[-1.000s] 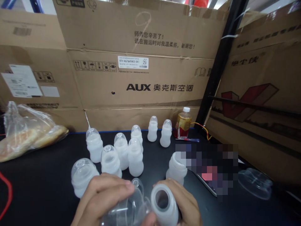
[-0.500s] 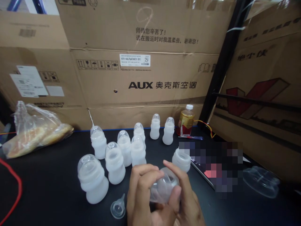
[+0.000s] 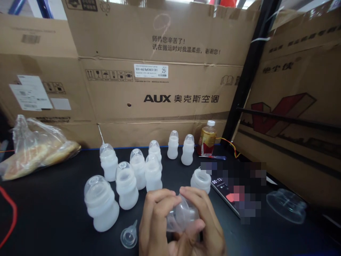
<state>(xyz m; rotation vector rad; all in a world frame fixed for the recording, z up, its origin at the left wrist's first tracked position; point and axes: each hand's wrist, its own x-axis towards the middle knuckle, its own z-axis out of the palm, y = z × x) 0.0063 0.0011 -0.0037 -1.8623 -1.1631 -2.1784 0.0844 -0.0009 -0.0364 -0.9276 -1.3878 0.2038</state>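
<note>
Here, a clear dome cap (image 3: pixel 183 215) is gripped between both hands low in the middle of the view, above the front edge of a black table (image 3: pixel 53 220). The left hand (image 3: pixel 156 222) is curled over the cap from one side, its fingers pressed together on the plastic, while the right hand (image 3: pixel 206 220) is wrapped around the other side, thumb pinched against the cap's rim. Whether a bottle body sits under the cap cannot be told. A small clear teat (image 3: pixel 129 236) is seen lying just beside the left hand. An uncapped white bottle (image 3: pixel 200 179) stands close behind the hands, and capped white bottles (image 3: pixel 127 185) are grouped to the left. A phone (image 3: pixel 226 193), partly blurred, lies to the right, near a second clear cap (image 3: pixel 286 205).
</note>
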